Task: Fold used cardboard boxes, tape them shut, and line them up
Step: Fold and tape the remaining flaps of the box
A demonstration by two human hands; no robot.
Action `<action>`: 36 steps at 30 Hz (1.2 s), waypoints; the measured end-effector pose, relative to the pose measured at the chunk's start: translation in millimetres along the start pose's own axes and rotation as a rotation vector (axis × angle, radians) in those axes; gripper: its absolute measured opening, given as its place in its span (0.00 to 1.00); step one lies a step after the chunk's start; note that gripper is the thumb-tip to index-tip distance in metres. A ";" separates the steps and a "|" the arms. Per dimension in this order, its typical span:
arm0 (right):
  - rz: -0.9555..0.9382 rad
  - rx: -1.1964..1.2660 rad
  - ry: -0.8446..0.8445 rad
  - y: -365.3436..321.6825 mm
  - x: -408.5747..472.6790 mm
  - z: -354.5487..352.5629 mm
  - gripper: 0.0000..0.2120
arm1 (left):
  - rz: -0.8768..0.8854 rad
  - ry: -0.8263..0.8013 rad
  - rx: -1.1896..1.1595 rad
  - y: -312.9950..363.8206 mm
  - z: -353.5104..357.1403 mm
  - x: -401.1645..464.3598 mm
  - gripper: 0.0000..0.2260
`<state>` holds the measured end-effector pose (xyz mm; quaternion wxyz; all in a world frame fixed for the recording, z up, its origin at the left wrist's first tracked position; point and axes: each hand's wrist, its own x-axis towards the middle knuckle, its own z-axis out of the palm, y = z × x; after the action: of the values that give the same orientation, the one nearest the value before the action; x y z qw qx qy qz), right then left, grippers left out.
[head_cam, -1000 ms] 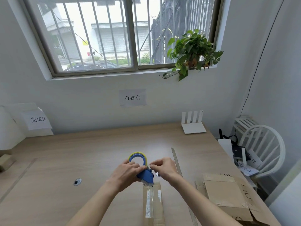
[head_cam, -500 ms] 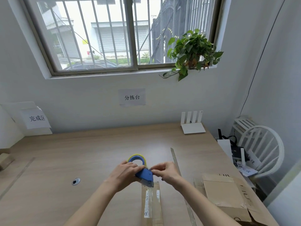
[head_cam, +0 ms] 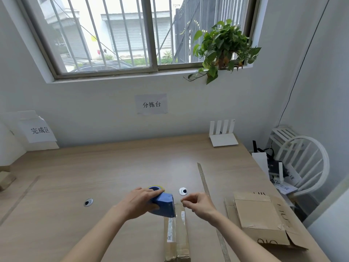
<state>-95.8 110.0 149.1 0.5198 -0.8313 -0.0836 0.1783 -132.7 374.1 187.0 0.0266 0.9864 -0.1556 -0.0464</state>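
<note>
Tilting flatter since before, tape dispenser [head_cam: 164, 206] meets box [head_cam: 177, 237].

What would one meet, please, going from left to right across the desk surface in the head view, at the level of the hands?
Left desk grommet → left hand → blue tape dispenser → right hand → metal ruler → flattened cardboard boxes.
</note>
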 end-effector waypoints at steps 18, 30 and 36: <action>0.211 0.037 -0.186 84.5 -35.5 32.6 0.03 | -0.060 -0.344 -0.200 5.8 77.9 -48.5 0.19; 0.292 0.022 -0.237 125.4 -49.5 60.5 0.04 | -0.156 -0.301 -0.162 9.1 130.2 -74.2 0.28; 0.226 -0.058 -0.254 137.0 -46.8 52.9 0.06 | -0.102 -0.333 -0.151 8.7 129.2 -68.1 0.29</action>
<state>-165.6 77.9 15.5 0.4574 -0.8208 -0.0597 0.3368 -212.8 382.0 64.8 0.0722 0.9669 -0.1037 -0.2216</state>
